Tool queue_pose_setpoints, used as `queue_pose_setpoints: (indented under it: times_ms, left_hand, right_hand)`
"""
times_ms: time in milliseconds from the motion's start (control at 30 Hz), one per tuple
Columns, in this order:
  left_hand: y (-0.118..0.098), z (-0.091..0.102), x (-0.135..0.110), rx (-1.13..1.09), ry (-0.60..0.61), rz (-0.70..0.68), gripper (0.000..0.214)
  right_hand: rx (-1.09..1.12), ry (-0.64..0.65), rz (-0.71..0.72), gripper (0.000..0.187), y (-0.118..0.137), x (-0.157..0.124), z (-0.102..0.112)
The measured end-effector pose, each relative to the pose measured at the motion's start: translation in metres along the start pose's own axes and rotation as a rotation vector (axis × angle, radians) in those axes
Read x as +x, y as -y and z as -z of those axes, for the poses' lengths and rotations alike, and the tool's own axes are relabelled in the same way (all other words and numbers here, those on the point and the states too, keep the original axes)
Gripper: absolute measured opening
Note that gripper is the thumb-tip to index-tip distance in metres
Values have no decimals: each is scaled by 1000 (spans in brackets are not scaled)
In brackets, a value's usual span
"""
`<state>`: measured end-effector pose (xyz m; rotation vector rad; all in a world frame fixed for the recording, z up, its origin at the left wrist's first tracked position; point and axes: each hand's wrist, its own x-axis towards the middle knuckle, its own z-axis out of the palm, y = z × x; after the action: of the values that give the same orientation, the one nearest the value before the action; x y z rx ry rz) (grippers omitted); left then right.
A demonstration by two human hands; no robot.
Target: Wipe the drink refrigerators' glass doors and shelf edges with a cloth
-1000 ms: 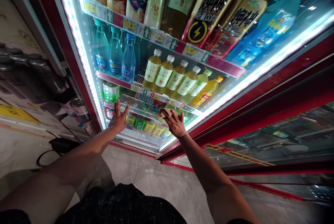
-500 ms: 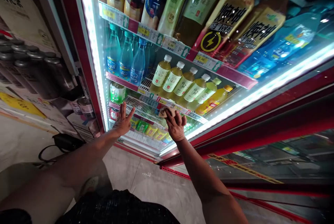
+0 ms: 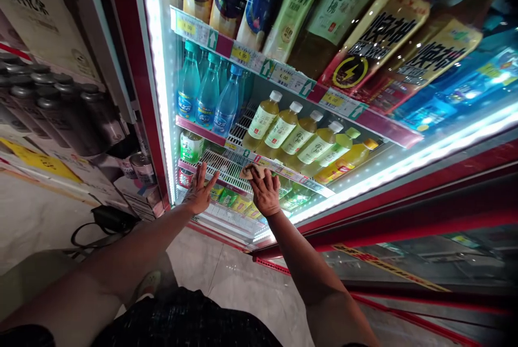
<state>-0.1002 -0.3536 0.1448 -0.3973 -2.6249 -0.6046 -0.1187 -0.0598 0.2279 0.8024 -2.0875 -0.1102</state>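
A crumpled tan cloth (image 3: 251,171) is under the fingers of my right hand (image 3: 267,191), at the front of a wire shelf (image 3: 226,166) in a lit drinks fridge. My right fingers are bent and pressed onto the cloth, hiding part of it. To the left, my left hand (image 3: 199,194) is open with fingers spread and nothing in it. It is just below a green-and-white labelled bottle (image 3: 191,146); whether it touches the shelf edge I cannot tell. Above my right hand, several pale-labelled tea bottles (image 3: 279,130) stand in a row.
Blue water bottles (image 3: 225,104) stand on the shelf at left, with larger bottles (image 3: 343,4) above. Yellow and green packs (image 3: 242,205) lie low down. A red-framed glass door (image 3: 404,255) is at right. Dark bottles (image 3: 67,115) stand outside, left, near a black bag (image 3: 115,218).
My right hand and the cloth have moved left along the shelf front. My left hand keeps about the same place by the shelf. The view has shifted slightly.
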Motion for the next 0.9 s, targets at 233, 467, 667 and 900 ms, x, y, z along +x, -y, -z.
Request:
queue_pose_setpoints:
  times_ms: [233,467,667,900]
  left_hand:
    - [15,21,7,60,-124,-11,96]
    - [32,32,16,62,-129,25,99]
    - [46,41,15,109,-143,25,102]
    - [55,45,18,73,-108,25,104]
  right_hand:
    - [33,45,-29,41,12,-1,-5]
    - [51,74,42,43,27,7,-17]
    - [-6,-54,-171,42,43,15,-30]
    - [14,-6,-207,44,69,21,-48]
